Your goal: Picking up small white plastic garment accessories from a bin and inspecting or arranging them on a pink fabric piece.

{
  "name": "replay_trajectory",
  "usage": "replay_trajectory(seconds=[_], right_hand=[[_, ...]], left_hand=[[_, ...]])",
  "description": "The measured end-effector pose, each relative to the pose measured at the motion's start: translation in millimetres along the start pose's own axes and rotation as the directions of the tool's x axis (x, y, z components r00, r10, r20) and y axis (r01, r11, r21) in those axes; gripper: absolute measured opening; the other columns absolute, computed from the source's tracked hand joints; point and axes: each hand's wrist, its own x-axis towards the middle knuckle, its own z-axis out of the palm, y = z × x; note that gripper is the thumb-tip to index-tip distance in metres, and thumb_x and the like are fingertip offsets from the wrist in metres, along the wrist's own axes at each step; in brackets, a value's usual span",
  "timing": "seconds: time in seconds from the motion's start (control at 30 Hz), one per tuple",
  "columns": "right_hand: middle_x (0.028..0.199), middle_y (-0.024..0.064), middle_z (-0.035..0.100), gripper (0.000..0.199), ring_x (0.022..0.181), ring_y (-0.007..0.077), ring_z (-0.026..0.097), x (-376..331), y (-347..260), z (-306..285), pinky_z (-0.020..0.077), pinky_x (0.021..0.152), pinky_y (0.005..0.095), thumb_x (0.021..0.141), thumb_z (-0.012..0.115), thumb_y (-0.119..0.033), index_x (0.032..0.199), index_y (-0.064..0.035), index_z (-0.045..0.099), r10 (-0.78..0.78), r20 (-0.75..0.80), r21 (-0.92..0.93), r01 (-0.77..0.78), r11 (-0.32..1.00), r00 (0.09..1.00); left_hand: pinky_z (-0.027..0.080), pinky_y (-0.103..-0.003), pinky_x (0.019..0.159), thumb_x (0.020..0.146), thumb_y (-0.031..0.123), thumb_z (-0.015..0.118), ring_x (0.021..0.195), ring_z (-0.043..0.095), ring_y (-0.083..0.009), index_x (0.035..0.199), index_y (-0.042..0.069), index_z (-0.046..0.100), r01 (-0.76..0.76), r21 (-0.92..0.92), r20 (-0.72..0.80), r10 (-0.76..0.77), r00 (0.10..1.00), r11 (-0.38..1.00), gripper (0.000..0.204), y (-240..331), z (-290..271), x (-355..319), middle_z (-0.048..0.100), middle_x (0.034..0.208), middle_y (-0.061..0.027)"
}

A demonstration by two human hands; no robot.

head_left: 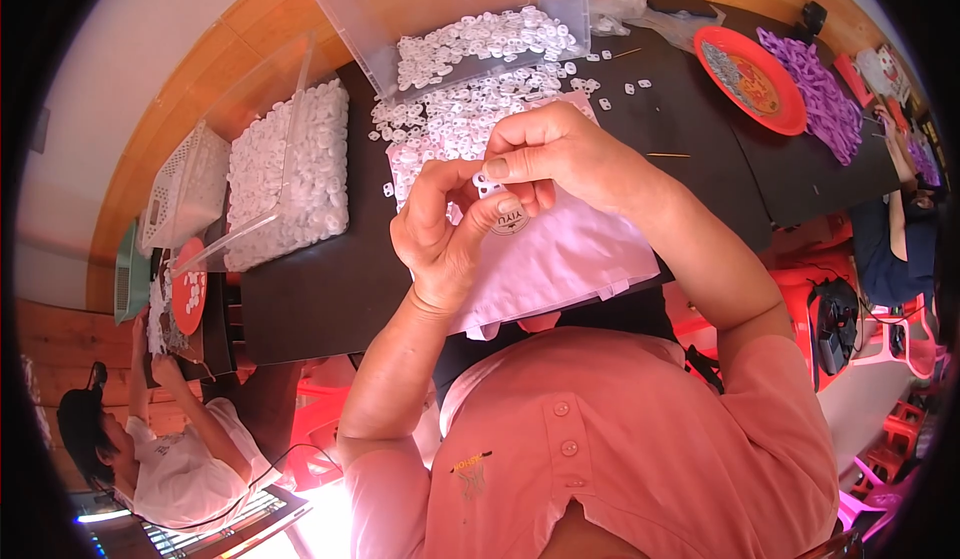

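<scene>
Strong light is glaring at the lower left, burning a patch beside the pink sleeve (385, 489) to white, while a rosy cast is washing over the scene. Fisheye distortion is bending the wooden wall panelling (238, 24), and black vignetting is swallowing the corners.

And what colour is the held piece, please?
The piece is mainly white, clearest in head view.

The coral short-sleeved shirt (640, 429) has round buttons (569, 448) and a chest motif (470, 475).
</scene>
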Motion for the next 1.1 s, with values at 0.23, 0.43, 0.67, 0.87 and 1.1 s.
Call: replay_trajectory(seconds=[0.23, 0.43, 0.67, 0.87, 1.1], right_hand=[[0.061, 0.0014, 0.058, 0.021, 0.048, 0.0083, 0.054, -5.3, -4.2, 4.9, 0.0383, 0.044, 0.0218, 0.089, 0.065, -0.020, 0.078, -0.0022, 0.062, 0.005, -0.011, 0.004, -0.005, 1.000, 1.000], [0.062, 0.0003, 0.058, 0.020, 0.051, 0.0075, 0.055, -6.9, -5.0, 4.7, 0.0388, 0.046, 0.0205, 0.090, 0.064, -0.020, 0.081, -0.0021, 0.063, 0.057, 0.021, 0.013, -0.057, 0.998, 0.998], [0.064, 0.0005, 0.058, 0.018, 0.052, 0.0069, 0.055, -9.4, -4.7, 7.6, 0.0384, 0.046, 0.0199, 0.090, 0.064, -0.018, 0.082, -0.0015, 0.062, 0.056, 0.028, 0.055, -0.058, 0.997, 0.998], [0.066, 0.0013, 0.059, 0.018, 0.052, 0.0067, 0.055, -9.2, 0.8, 8.0, 0.0373, 0.046, 0.0190, 0.090, 0.064, -0.015, 0.081, -0.0001, 0.061, 0.044, 0.051, 0.149, -0.051, 0.988, 0.998], [0.066, 0.0017, 0.059, 0.017, 0.052, 0.0072, 0.055, -6.5, 4.9, 10.1, 0.0360, 0.046, 0.0190, 0.091, 0.063, -0.015, 0.082, 0.0001, 0.060, 0.023, 0.081, 0.199, -0.039, 0.979, 0.996]], left_hand=[[0.042, -0.021, 0.060, 0.075, 0.014, 0.081, 0.066, 0.049, -0.0078, 0.094, 0.001, 0.062, -0.023, 0.054, 0.009, 0.023, 1.000, 0.998, 0.030, 5.0, -1.4, 1.3, 0.063, 0.081, -0.0015], [0.039, -0.023, 0.050, 0.073, 0.015, 0.081, 0.056, 0.049, -0.0093, 0.093, 0.004, 0.061, -0.150, 0.065, 0.021, 0.149, 0.989, 0.987, 0.030, 1.5, -1.8, 4.6, 0.057, 0.072, -0.0021], [0.039, -0.023, 0.049, 0.074, 0.018, 0.080, 0.056, 0.050, -0.0103, 0.093, 0.004, 0.059, -0.186, 0.070, 0.025, 0.184, 0.983, 0.980, 0.032, 2.9, -3.8, 4.3, 0.059, 0.074, -0.0032], [0.040, -0.024, 0.048, 0.075, 0.019, 0.080, 0.056, 0.052, -0.0106, 0.093, 0.005, 0.059, -0.186, 0.069, 0.052, 0.183, 0.982, 0.980, 0.031, 2.5, -5.5, 3.1, 0.060, 0.073, -0.0033], [0.041, -0.022, 0.049, 0.074, 0.024, 0.081, 0.056, 0.054, -0.0106, 0.093, 0.007, 0.060, -0.060, 0.001, 0.022, 0.060, 0.998, 0.998, 0.033, -3.2, -7.3, -2.0, 0.061, 0.073, -0.0032]])
